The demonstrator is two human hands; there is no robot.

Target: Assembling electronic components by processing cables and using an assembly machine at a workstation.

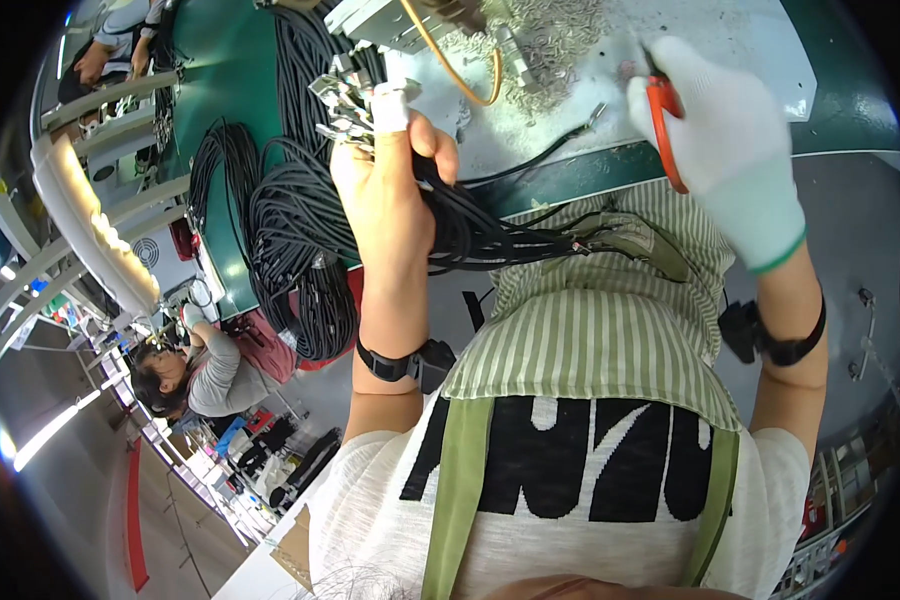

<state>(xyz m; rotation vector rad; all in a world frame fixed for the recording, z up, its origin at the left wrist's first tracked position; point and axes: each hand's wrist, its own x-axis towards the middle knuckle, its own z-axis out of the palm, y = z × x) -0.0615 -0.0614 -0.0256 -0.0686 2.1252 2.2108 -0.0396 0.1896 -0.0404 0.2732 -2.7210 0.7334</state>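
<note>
My left hand (390, 205) is closed around a thick bundle of black cables (470, 232), a white cover on one digit. Bare metal connectors (345, 108) fan out above that grip, and the cables' other ends trail over my lap. In a white glove, my right hand (745, 145) grips red-handled pliers (662, 130); their dark jaws point up and are partly hidden by the fingers. Between my hands, a single black cable (540, 156) lies across the table edge, its metal-tipped end on the white work surface and touched by neither hand.
Coiled black cables (305, 215) are heaped on the green table (250, 80) to the left. Small metal scraps (560, 40) litter the white board (760, 50) near a grey machine (380, 22) with an orange tube (450, 75). Another person (220, 370) sits at the far left.
</note>
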